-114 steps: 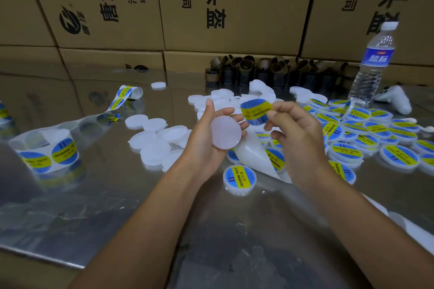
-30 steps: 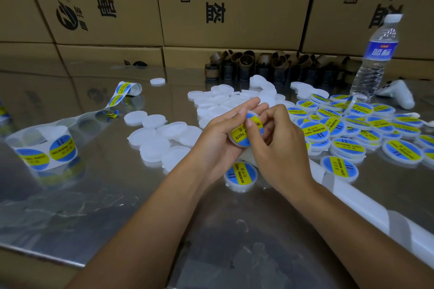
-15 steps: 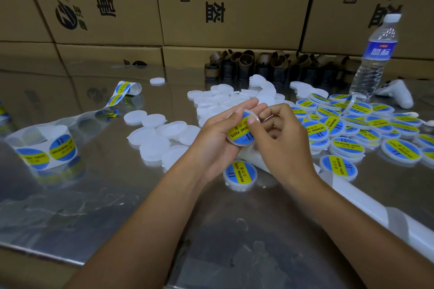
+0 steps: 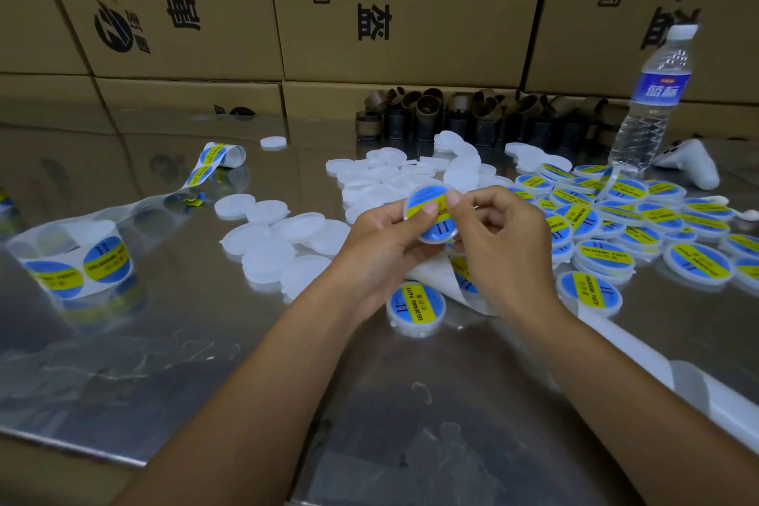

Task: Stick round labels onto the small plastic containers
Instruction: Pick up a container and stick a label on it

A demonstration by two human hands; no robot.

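My left hand and my right hand together hold one small round plastic container above the table, tilted toward me. It carries a blue and yellow round label. Both thumbs press on the label's face, the left at its middle and the right at its upper edge. A strip of label backing hangs below my hands. A labelled container lies flat just under them. Unlabelled white containers lie to the left, and several labelled ones to the right.
A roll of labels stands at the left on the shiny metal table, its empty backing trailing to a curl. A water bottle and a white controller stand at the right. Brown cardboard cores and stacked boxes line the back.
The label went from my right fingers onto the bare container. Since half a second ago I have raised and turned the container, and both thumbs now press its label.
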